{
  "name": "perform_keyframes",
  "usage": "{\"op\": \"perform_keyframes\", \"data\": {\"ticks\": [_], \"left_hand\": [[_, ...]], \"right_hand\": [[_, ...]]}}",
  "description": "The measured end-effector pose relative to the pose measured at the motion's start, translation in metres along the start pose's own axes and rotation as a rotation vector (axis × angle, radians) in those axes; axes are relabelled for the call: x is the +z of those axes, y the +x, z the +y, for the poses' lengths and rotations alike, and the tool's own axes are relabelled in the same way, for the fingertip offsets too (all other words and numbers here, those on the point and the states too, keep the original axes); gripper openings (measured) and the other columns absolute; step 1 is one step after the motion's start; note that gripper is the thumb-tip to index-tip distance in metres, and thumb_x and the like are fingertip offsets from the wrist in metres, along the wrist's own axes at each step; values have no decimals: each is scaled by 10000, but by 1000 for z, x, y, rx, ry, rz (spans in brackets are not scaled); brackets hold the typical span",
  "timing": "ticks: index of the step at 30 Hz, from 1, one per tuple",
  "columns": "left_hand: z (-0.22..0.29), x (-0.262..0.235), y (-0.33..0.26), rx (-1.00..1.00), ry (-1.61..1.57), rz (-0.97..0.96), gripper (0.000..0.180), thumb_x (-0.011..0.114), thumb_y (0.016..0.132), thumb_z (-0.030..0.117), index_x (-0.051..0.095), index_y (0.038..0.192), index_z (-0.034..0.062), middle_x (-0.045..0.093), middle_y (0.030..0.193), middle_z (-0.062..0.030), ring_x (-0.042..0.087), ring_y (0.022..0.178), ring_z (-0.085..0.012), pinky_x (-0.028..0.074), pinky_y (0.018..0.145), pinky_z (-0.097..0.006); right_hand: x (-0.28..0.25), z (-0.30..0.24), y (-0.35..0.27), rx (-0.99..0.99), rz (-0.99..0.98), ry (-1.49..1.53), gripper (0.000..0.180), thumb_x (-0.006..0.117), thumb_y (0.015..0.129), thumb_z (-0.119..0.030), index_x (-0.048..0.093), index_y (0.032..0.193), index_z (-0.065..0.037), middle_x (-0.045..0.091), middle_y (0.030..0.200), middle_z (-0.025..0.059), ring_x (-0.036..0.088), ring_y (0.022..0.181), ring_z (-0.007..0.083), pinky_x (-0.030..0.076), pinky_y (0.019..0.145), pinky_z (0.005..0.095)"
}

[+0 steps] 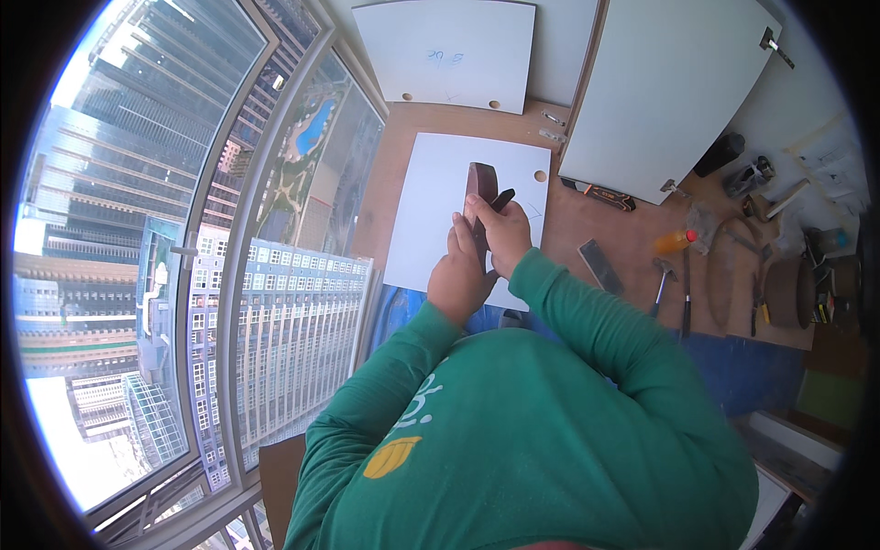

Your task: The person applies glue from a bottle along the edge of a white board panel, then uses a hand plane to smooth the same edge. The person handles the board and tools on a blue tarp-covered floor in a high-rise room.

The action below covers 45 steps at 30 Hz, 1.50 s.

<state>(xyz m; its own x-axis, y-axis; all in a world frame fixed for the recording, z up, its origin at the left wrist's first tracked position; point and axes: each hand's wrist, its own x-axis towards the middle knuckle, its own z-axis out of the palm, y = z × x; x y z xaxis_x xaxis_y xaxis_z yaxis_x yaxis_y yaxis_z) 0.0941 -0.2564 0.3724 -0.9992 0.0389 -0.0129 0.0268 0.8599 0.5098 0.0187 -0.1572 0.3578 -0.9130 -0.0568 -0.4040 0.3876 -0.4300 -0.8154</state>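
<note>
Both of my hands are closed around a narrow brown wooden hand plane [483,176] with a dark crosspiece sticking out at its side. My left hand [458,278] grips its near part, and my right hand [500,231] wraps its middle from the right. The plane is over a white panel [422,215] lying on the brown work surface. A round hole shows near the panel's far right corner. My hands hide much of the plane's body and its underside.
Another white panel [449,50] leans at the back; a cabinet door [665,87] with hinges stands right. Nearby lie an orange-handled tool [600,194], a grey flat block [600,266], an orange bottle [674,242] and a hammer [661,280]. Windows [247,183] line the left side.
</note>
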Motion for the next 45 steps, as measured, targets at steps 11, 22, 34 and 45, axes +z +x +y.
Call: {"op": "perform_keyframes", "data": {"ticks": [11,22,34,45], "left_hand": [[-172,36,5,-537,-361,133,770,761,711,184,461,1376,-60,676,1178,-244,725,925,-359,595,823,-438],[-266,62,122,-398,-424,170,585,771,787,150,525,1271,-70,686,1063,-192,708,903,-287,580,826,-409],[-311,123,331,-242,-220,275,502,758,716,264,682,1097,-53,584,1079,-207,648,937,-368,539,879,-431],[-330,122,382,-256,-271,290,436,755,711,285,697,997,-40,607,1061,-192,650,906,-364,537,854,-428]], "right_hand": [[-14,128,129,-275,-5,-876,620,695,948,-533,592,1161,40,586,1246,255,576,1182,373,470,1023,451],[-82,166,292,-380,314,-1912,739,381,1037,-623,310,1618,-170,182,1712,146,121,1593,301,43,1280,541],[-72,163,290,-352,310,-1946,739,419,1025,-607,320,1613,-171,215,1707,101,154,1587,263,47,1284,521],[-73,161,290,-373,295,-1962,738,457,1016,-578,330,1605,-152,231,1698,131,173,1583,293,55,1277,545]]}}
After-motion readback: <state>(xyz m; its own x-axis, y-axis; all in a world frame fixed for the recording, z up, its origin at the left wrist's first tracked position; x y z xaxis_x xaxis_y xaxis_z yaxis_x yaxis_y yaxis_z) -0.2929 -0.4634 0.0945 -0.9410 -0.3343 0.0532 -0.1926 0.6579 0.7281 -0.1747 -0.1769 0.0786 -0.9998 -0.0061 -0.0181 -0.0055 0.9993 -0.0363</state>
